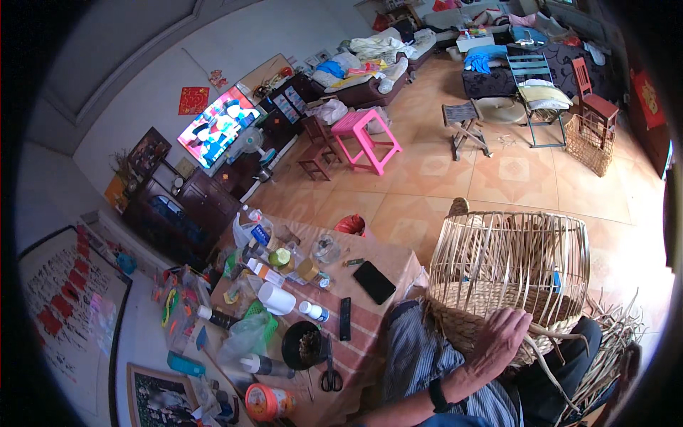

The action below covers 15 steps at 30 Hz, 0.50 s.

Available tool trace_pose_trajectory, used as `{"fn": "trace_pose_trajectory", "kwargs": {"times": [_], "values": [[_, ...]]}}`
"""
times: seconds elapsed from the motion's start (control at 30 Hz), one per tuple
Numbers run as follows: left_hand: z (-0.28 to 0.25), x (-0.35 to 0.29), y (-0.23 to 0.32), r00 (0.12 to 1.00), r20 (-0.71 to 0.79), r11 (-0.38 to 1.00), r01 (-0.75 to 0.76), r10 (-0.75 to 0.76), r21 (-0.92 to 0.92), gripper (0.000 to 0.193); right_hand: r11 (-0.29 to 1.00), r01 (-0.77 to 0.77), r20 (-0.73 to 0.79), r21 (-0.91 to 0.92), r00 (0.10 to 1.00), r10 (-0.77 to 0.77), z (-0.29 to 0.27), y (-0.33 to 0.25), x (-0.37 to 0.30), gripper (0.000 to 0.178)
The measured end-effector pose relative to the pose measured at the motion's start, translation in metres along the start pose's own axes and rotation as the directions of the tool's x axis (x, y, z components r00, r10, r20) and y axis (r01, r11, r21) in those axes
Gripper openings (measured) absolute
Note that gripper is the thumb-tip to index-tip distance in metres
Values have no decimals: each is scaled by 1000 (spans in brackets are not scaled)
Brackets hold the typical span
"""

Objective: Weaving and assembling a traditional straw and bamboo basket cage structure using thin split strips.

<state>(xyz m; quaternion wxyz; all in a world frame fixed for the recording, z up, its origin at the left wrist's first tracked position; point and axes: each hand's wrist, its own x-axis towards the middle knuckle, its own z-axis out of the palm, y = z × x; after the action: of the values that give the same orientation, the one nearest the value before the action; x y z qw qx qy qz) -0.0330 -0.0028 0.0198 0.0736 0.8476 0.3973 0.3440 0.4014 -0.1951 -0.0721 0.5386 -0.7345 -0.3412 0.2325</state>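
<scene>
A half-woven straw basket (pixel 455 317) rests on its side across my lap. Its lower band is tightly woven, while thin bare stakes (pixel 509 238) curve up and over the far part. My left hand (pixel 498 338) lies against the near side of the weave, a dark band on its wrist. Its fingers are bent and closed around a flat straw strand (pixel 558 333), whose loose part runs off to the right. More strands hang below it over my dark trouser leg. My right hand does not show.
Loose straw (pixel 615 334) is heaped at my right. On the left, a crowded table (pixel 409 267) holds a phone (pixel 373 282), a remote (pixel 345 319), scissors (pixel 331 377), a dark bowl (pixel 302 345) and bottles. A pink stool (pixel 366 135) and a folding stool (pixel 464 124) stand beyond.
</scene>
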Motion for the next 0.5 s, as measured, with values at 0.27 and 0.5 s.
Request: {"fn": "trace_pose_trajectory", "kwargs": {"times": [0.27,0.5], "values": [[30,4,-10,948,238,968,236,-210,-88,12,982,95,199,163,972,-127,163,-103,-39,8],[12,17,-25,888,410,890,347,-210,-296,12,793,544,244,-274,837,-490,200,-183,-52,14]]}}
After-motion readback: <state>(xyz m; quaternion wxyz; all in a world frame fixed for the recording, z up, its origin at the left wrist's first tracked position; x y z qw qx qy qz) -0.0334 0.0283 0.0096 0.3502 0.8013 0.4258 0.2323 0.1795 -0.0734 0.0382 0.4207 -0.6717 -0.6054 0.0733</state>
